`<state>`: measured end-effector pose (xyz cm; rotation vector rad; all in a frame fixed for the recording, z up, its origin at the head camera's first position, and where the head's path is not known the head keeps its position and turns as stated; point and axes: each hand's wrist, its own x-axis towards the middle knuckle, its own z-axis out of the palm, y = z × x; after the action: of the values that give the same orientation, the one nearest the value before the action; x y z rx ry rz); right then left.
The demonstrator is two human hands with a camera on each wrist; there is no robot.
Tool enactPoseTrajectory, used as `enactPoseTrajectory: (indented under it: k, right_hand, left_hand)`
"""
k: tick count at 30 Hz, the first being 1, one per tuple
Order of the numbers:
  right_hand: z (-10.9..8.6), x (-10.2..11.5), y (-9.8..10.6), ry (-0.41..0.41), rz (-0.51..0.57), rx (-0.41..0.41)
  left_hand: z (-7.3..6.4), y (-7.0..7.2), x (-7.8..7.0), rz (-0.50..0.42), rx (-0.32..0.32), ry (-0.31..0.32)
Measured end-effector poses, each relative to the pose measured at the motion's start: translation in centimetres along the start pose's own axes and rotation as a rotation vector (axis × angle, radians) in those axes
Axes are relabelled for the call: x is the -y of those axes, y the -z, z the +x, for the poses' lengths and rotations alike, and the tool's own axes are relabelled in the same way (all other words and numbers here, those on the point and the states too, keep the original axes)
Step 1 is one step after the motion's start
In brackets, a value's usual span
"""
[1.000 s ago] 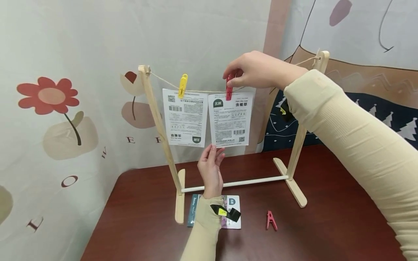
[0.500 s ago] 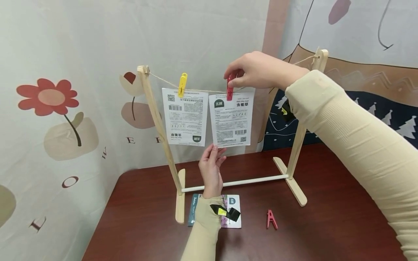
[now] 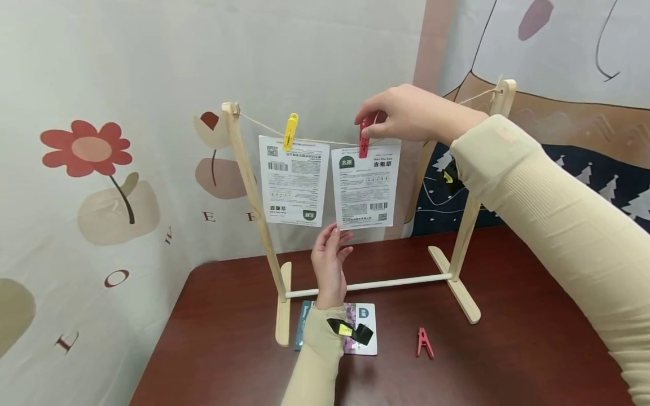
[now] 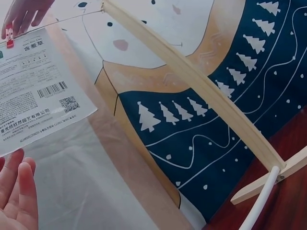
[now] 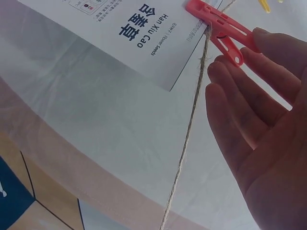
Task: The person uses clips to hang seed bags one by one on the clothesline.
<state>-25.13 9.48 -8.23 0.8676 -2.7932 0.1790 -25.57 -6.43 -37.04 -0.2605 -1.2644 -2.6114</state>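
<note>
Where the right hand (image 3: 412, 111) blocks head view, right-wrist view reveals twine (image 5: 192, 115).

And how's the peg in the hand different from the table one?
The held peg is in the right hand; no hand touches the table peg. The held peg is upright at the top of one paper; the table peg lies flat. Both are red.

"Han Xiu Cao", "Flower Seeds" on R pkt (image 3: 367, 189), "L-O-W-E" on bkdrp (image 3: 157, 51)
</note>
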Motion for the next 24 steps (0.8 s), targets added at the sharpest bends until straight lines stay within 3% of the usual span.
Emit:
enactPoseTrajectory:
  k: [13, 19, 24]
  right_hand:
    - [-0.4, -1.0, 0.0, -0.015, 0.01, -0.011]
    - [-0.9, -1.8, -0.3, -0.031, 0.008, -0.024]
    - [-1.2, -2.1, -0.7, -0.026, 0.022, -0.052]
  left_hand:
    - [0.3, 1.0, 0.2, 0.016, 0.052, 0.004]
    - [0.3, 1.0, 0.1, -0.016, 0.043, 0.037]
    - [0.4, 1.5, 0.3, -0.008, 0.044, 0.028]
